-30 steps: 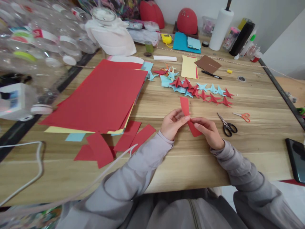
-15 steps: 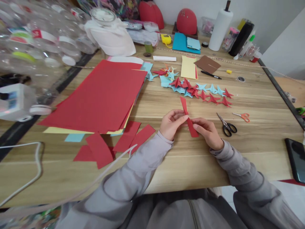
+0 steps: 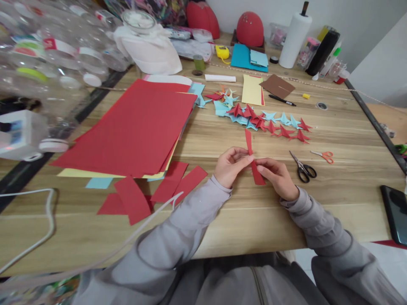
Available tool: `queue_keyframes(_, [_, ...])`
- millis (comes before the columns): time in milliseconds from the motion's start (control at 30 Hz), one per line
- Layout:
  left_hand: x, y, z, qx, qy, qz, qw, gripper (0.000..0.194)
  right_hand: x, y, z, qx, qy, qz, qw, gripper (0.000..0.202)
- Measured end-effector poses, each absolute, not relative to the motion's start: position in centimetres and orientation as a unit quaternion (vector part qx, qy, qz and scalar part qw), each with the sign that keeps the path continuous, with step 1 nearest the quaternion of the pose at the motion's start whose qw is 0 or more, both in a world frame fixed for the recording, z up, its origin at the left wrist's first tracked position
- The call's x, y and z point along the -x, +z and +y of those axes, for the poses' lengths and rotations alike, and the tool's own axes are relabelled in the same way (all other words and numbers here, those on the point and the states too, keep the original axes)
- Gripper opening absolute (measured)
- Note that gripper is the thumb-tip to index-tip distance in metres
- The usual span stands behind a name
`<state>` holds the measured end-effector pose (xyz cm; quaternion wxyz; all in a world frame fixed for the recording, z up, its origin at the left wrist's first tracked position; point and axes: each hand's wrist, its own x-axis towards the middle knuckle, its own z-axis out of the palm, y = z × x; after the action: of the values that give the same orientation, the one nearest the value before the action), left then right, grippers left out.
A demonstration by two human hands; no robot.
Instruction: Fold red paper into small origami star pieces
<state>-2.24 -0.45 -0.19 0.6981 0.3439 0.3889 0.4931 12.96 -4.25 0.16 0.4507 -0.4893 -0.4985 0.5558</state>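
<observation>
A narrow red paper strip (image 3: 249,142) is held upright between my two hands above the table. My left hand (image 3: 233,164) pinches it near its middle from the left, thumb on top. From the right, my right hand (image 3: 276,176) grips its lower half between thumb and fingers. Beyond the strip lie folded red paper shapes (image 3: 285,131) and light blue ones (image 3: 284,119) in rows. Black-handled scissors (image 3: 303,168) and small orange-handled scissors (image 3: 327,156) rest right of my hands.
Large red sheets (image 3: 136,127) are stacked at left, with cut red pieces (image 3: 132,199) in front. A white cable (image 3: 51,212) runs nearby. Yellow paper (image 3: 251,90), brown paper (image 3: 277,86) and a black pen (image 3: 282,100) lie farther back. A phone (image 3: 395,212) sits at the right edge.
The red strip has turned slightly, its upper end shifting a little to the right. Both hands still hold it in nearly the same place.
</observation>
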Motion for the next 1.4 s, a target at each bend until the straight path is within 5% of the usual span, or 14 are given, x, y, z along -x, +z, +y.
queue_keyframes(1400, [2.42,-0.86,-0.46,-0.428,0.497,0.381,0.651,0.020,-13.11,0.02,-4.09,0.507,0.528,-0.508,0.454,0.033])
